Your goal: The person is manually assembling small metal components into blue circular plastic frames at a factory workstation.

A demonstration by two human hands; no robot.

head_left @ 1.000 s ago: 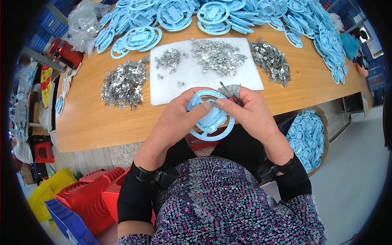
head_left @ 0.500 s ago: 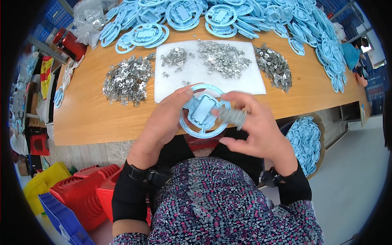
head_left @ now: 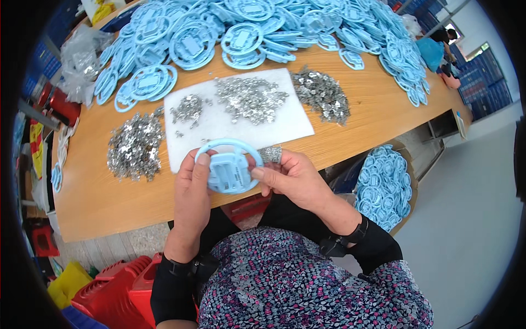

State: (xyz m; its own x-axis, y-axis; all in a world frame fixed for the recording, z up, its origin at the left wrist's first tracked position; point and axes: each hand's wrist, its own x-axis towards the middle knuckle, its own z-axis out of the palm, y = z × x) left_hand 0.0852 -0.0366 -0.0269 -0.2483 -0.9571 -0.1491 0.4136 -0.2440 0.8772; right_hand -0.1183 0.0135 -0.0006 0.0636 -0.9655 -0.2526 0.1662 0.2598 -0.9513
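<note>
Above the table's near edge I hold a light blue plastic toy steering wheel part [head_left: 234, 143], tilted, with its smoother face showing. My left hand [head_left: 192, 189] is closed on the left side of its ring, thumb on the front and fingers behind. My right hand [head_left: 298, 181] pinches the right side of the ring, its thumb lying on the rim. A grey, ribbed, glittery thing [head_left: 271, 154] shows at the right fingers; I cannot tell whether it is a wrap or a bundle of metal pieces. Behind the wheel part the fingertips are partly hidden.
A white foam sheet [head_left: 296, 127] bears small silvery metal clips [head_left: 252, 100]. More clips lie in a left heap [head_left: 136, 147] and a right heap [head_left: 323, 96]. Blue wheel parts [head_left: 192, 45] are piled at the back. A box of wheel parts [head_left: 383, 186] stands right, red stools [head_left: 112, 290] left.
The wheel part has been turned over from its recessed side to its smoother face. My right hand, spread and blurred before, has closed on the rim. The whole view has shifted and tilted.
</note>
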